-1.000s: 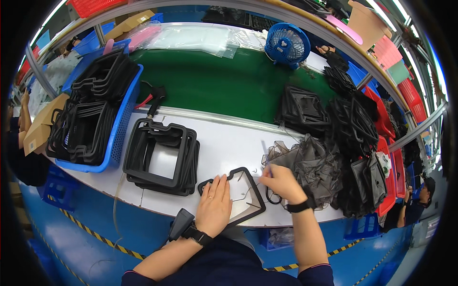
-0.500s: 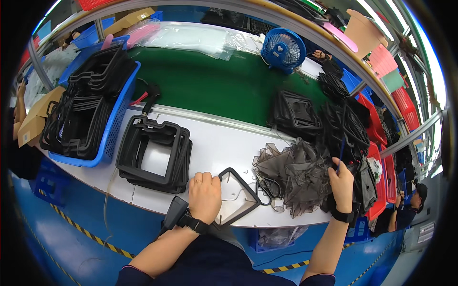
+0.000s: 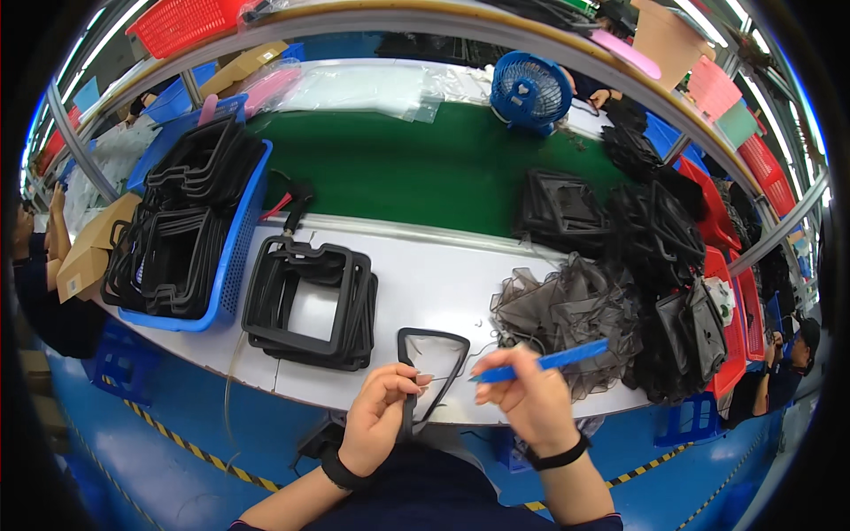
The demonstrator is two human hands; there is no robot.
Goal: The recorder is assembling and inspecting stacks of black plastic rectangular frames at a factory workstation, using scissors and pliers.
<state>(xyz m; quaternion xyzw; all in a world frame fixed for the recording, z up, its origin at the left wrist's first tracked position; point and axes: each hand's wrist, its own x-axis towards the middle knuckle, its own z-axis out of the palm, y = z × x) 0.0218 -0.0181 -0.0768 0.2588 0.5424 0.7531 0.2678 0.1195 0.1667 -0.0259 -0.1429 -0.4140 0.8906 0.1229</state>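
Our left hand (image 3: 382, 416) is closed around the near side of a black frame (image 3: 431, 365) that hangs over the near edge of the white desk (image 3: 443, 283), and our right hand (image 3: 531, 398), just right of it, pinches a blue stick (image 3: 542, 363) that points right and slightly far over the same edge. Left of the frame a stack of frames (image 3: 310, 301) sits near the edge beside a blue bin (image 3: 232, 248), grey mesh (image 3: 567, 310) crowds the right, and bare white desk between them leaves us open room.
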